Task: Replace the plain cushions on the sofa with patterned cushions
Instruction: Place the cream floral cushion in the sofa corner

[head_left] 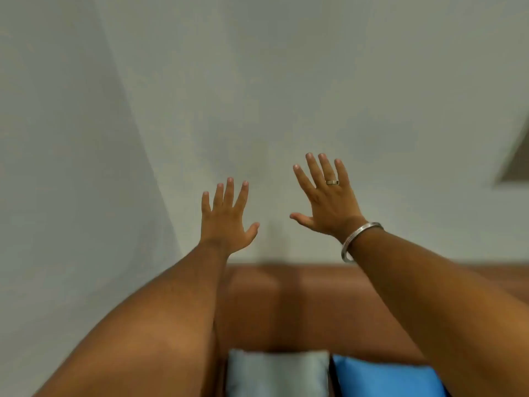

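Both arms stretched forward and up. Left hand (226, 216) open, fingers spread, back of hand toward the camera, holding nothing. Right hand (326, 199) likewise open and empty, slightly higher, a gold ring (332, 182) on one finger and a silver metal bangle (357, 239) at the wrist. Behind both hands: pale grey-green painted wall (257, 81) (contact with it cannot be told). Below the hands, brown leather sofa backrest (286, 305). Well below, between the forearms, plain pale grey fabric cushion (277, 373) leaning on the backrest; just beside it, under the right forearm, plain bright blue fabric cushion (383, 379).
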A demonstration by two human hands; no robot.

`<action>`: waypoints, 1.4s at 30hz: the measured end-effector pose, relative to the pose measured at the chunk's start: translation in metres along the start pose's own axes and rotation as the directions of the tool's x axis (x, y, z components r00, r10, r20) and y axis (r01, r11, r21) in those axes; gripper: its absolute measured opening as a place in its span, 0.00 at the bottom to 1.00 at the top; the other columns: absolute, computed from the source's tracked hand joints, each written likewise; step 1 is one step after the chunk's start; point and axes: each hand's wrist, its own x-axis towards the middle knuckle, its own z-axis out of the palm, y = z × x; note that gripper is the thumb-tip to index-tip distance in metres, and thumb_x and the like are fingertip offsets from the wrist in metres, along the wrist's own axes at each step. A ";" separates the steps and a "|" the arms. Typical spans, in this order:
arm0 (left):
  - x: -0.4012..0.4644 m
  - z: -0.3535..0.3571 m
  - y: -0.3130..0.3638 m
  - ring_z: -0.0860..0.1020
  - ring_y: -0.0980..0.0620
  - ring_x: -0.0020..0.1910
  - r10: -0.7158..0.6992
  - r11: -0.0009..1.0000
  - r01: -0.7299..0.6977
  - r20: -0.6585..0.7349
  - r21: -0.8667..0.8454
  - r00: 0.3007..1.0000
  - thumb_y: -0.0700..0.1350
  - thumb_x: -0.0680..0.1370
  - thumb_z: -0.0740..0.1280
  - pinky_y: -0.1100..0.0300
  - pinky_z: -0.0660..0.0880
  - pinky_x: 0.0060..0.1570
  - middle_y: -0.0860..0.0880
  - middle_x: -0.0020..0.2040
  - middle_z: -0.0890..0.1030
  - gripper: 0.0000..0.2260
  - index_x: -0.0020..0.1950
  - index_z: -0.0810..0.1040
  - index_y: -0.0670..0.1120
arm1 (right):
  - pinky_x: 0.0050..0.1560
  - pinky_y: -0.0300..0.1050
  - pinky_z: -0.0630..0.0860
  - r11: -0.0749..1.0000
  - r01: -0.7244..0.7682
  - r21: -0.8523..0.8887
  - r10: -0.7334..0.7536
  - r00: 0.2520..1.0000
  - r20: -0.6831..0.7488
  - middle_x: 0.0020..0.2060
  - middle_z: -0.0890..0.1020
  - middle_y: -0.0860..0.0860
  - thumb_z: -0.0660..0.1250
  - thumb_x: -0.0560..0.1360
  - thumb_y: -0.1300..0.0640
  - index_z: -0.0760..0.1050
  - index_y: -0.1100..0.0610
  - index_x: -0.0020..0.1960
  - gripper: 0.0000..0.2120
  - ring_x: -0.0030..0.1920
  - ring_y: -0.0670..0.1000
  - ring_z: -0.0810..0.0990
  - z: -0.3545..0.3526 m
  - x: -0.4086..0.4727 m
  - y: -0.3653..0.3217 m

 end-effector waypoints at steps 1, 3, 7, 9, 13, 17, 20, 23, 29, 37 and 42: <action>-0.018 0.021 0.004 0.48 0.38 0.81 -0.039 0.999 0.040 0.109 -0.007 0.993 0.70 0.73 0.55 0.35 0.45 0.76 0.42 0.83 0.45 0.44 0.81 0.37 0.53 | 0.76 0.65 0.47 1.000 -0.012 0.009 0.012 0.998 0.057 0.79 0.53 0.62 0.55 0.68 0.26 0.47 0.55 0.80 0.51 0.78 0.65 0.52 0.019 -0.016 -0.010; -0.067 0.072 0.010 0.47 0.39 0.81 -0.068 0.996 0.080 0.285 -0.032 0.956 0.70 0.73 0.56 0.37 0.43 0.77 0.43 0.83 0.45 0.45 0.80 0.36 0.54 | 0.76 0.64 0.49 0.998 -0.003 0.067 -0.011 0.981 0.195 0.79 0.55 0.62 0.57 0.67 0.26 0.49 0.55 0.80 0.51 0.78 0.66 0.55 0.067 -0.061 -0.037; -0.214 0.183 0.016 0.52 0.39 0.80 -0.178 0.950 0.297 0.607 -0.101 0.775 0.67 0.72 0.62 0.37 0.48 0.76 0.42 0.83 0.51 0.46 0.82 0.44 0.51 | 0.75 0.61 0.53 0.938 -0.212 0.273 0.012 0.808 0.589 0.78 0.57 0.62 0.56 0.67 0.26 0.50 0.57 0.80 0.52 0.78 0.64 0.56 0.173 -0.205 -0.118; -0.289 0.223 0.014 0.52 0.39 0.81 -0.222 0.902 0.422 0.737 -0.094 0.639 0.68 0.74 0.61 0.39 0.50 0.76 0.42 0.83 0.50 0.45 0.82 0.44 0.51 | 0.75 0.58 0.55 0.889 -0.362 0.281 0.020 0.643 0.766 0.79 0.55 0.62 0.52 0.68 0.26 0.46 0.58 0.80 0.52 0.78 0.63 0.55 0.209 -0.276 -0.155; -0.412 0.314 0.010 0.53 0.39 0.80 -0.309 0.673 0.739 0.905 -0.009 0.292 0.73 0.73 0.57 0.40 0.55 0.76 0.42 0.83 0.47 0.46 0.82 0.46 0.48 | 0.70 0.57 0.66 0.647 -0.745 0.163 0.103 0.298 0.949 0.78 0.58 0.60 0.57 0.70 0.27 0.46 0.57 0.79 0.50 0.75 0.62 0.62 0.288 -0.400 -0.221; -0.470 0.371 0.022 0.63 0.43 0.78 -0.345 0.323 0.941 0.914 -0.098 0.214 0.78 0.68 0.55 0.41 0.60 0.75 0.45 0.80 0.62 0.49 0.81 0.53 0.52 | 0.69 0.62 0.65 0.427 -0.904 -0.031 0.216 0.069 0.974 0.78 0.56 0.61 0.57 0.65 0.23 0.38 0.45 0.79 0.53 0.73 0.67 0.64 0.344 -0.468 -0.262; -0.481 0.393 0.031 0.66 0.44 0.76 -0.347 0.281 0.954 0.916 -0.106 0.204 0.77 0.68 0.56 0.42 0.62 0.74 0.47 0.78 0.66 0.45 0.80 0.56 0.55 | 0.70 0.64 0.64 0.379 -0.917 -0.124 0.216 -0.042 0.975 0.78 0.52 0.62 0.55 0.60 0.19 0.33 0.36 0.76 0.54 0.72 0.70 0.63 0.372 -0.481 -0.272; -0.475 0.389 0.026 0.70 0.46 0.73 -0.276 0.191 0.972 0.942 -0.139 0.189 0.75 0.70 0.60 0.46 0.66 0.73 0.51 0.74 0.71 0.40 0.77 0.64 0.56 | 0.73 0.60 0.61 0.323 -0.938 -0.121 0.126 -0.084 0.988 0.80 0.51 0.59 0.61 0.65 0.24 0.36 0.40 0.78 0.52 0.75 0.67 0.60 0.377 -0.476 -0.264; -0.403 0.325 -0.036 0.80 0.56 0.52 -0.066 0.068 0.997 0.998 0.023 -0.019 0.78 0.61 0.67 0.53 0.74 0.54 0.59 0.59 0.79 0.27 0.55 0.80 0.68 | 0.66 0.46 0.68 -0.070 -0.992 -0.109 -0.126 -0.100 0.987 0.70 0.74 0.52 0.69 0.67 0.35 0.64 0.51 0.76 0.42 0.70 0.56 0.72 0.317 -0.413 -0.183; -0.331 0.349 -0.059 0.79 0.51 0.53 -0.067 -0.108 0.994 0.998 -0.015 0.008 0.80 0.65 0.54 0.51 0.76 0.52 0.52 0.55 0.82 0.36 0.58 0.81 0.58 | 0.62 0.57 0.72 -0.233 -0.971 -0.058 -0.072 -0.042 0.996 0.65 0.77 0.54 0.53 0.67 0.22 0.72 0.49 0.69 0.42 0.64 0.58 0.75 0.341 -0.353 -0.152; -0.343 0.380 0.000 0.74 0.55 0.66 -0.277 -0.128 0.904 0.890 -0.409 0.363 0.78 0.69 0.51 0.57 0.74 0.61 0.58 0.67 0.76 0.37 0.73 0.67 0.62 | 0.76 0.52 0.55 -0.173 -0.969 0.178 0.138 0.155 0.978 0.77 0.64 0.52 0.46 0.74 0.29 0.57 0.50 0.78 0.39 0.76 0.56 0.62 0.384 -0.349 -0.197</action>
